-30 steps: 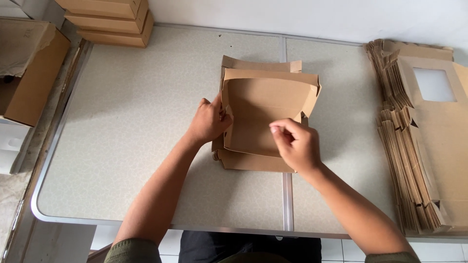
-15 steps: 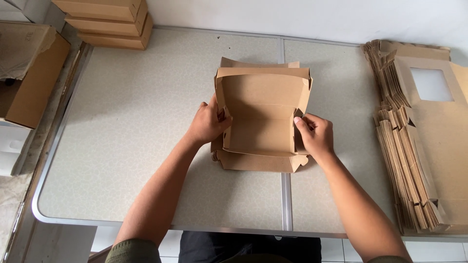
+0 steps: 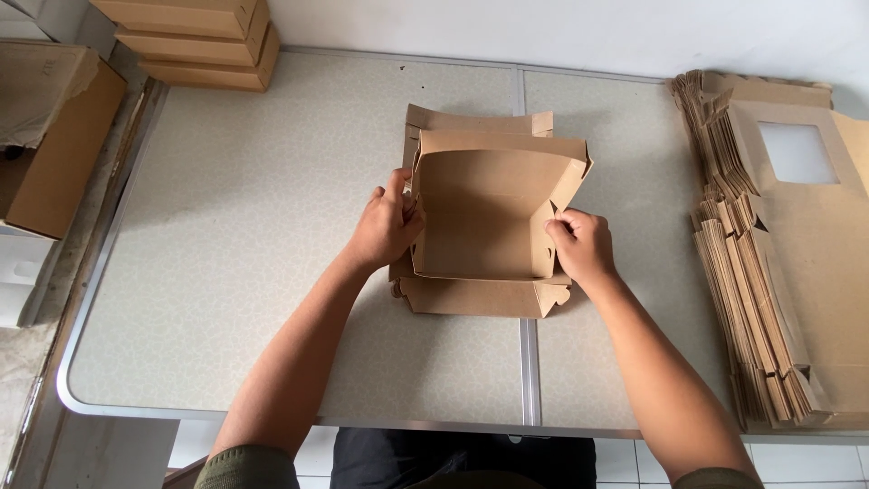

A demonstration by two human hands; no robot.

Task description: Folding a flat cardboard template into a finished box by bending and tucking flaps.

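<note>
The half-folded cardboard box (image 3: pixel 484 217) sits mid-table, on top of a flat brown piece (image 3: pixel 475 294) that sticks out at its near and far edges. Left hand (image 3: pixel 387 226) pinches the box's left wall, thumb inside and fingers outside. Right hand (image 3: pixel 579 246) grips the right wall near its front corner, so the hands are apart, one per side. The far wall stands up and the near side looks low and open (tabs there are hard to make out). Likely risk: squeezing the walls unevenly could bow or crease the thin board, and a corner tab could pop out if the right grip slips. The box could also skid on the piece beneath. A stack of flat windowed blanks (image 3: pixel 769 263) lies to the right, finished boxes (image 3: pixel 186 41) far left, on the grey table (image 3: pixel 226 226).
</note>
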